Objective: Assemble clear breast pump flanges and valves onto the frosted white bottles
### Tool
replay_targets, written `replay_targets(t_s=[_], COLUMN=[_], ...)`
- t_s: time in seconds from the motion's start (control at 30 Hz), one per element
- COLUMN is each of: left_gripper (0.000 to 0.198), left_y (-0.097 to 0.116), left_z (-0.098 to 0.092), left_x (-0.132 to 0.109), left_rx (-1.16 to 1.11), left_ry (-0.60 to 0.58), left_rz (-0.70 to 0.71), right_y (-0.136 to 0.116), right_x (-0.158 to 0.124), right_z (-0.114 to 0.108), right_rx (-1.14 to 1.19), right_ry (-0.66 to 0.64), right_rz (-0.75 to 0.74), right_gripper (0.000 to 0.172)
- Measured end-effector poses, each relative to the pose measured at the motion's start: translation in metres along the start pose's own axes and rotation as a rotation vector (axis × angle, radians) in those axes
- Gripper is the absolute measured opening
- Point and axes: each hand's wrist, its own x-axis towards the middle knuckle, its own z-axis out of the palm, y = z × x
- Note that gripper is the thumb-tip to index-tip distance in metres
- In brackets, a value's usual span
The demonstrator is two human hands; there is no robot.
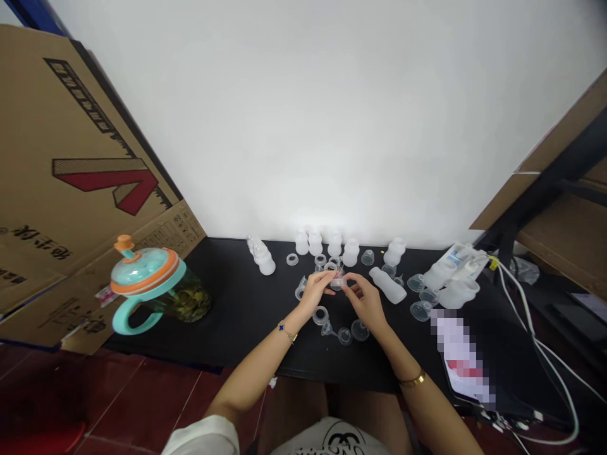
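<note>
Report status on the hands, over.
Left hand, right hand both on small clear plastic piece. Clear rings and cups nearby, none blocking.

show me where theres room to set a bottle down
The black tabletop shows between the teal-lidded jug and the left hand. It is crowded around the right hand, with clear silicone cups and frosted bottles along the wall.
</note>
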Motion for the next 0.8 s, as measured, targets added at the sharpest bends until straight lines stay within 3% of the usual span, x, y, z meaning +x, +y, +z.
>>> replay_targets(t_s=[0.17,0.8], left_gripper=[0.042,0.038], left_y=[0.0052,0.002], left_z=[-0.0013,0.002], left_x=[-0.0018,-0.0045], left_rx=[-0.012,0.122], left_ry=[-0.064,0.009], left_rz=[-0.039,0.075], right_y=[-0.0028,-0.005], right_x=[0.0005,0.0004], right_z=[-0.001,-0.0017], right_rx=[0.022,-0.016], right_ry=[-0.071,-0.065], right_rz=[-0.036,-0.064], right_gripper=[0.022,0.023])
